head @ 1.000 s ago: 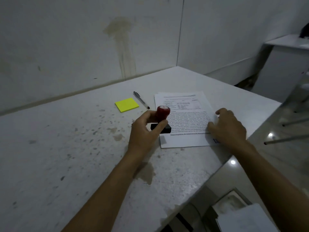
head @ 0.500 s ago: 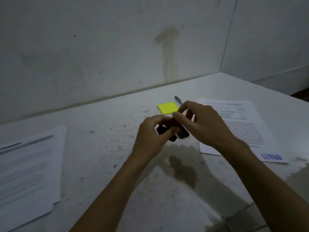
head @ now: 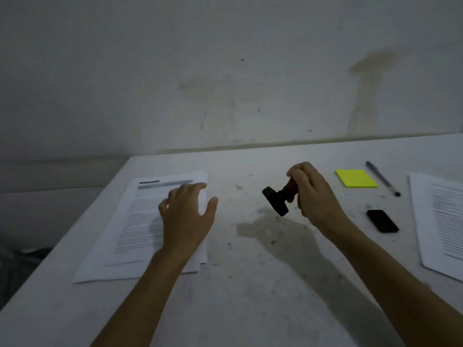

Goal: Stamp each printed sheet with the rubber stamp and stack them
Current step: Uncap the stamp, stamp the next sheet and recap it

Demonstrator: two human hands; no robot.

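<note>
My right hand [head: 312, 192] grips the rubber stamp [head: 276, 200] by its red handle, tilted above the middle of the table, its black base pointing left. A small black cap [head: 382, 220] lies flat on the table to the right of that hand. My left hand [head: 186, 216] hovers with fingers spread over the right side of a stack of printed sheets [head: 140, 221] at the left. Another printed sheet [head: 441, 221] lies at the far right, cut off by the frame edge.
A yellow sticky-note pad [head: 355, 178] and a pen [head: 382, 178] lie at the back right. The stained white table [head: 250, 284] meets the wall behind; its left edge drops off beside the stack. A dark stain marks the table's middle.
The stamp passed from my left hand into my right, and the black cap now lies on the table. My left hand moved over the left stack. The view swung left.
</note>
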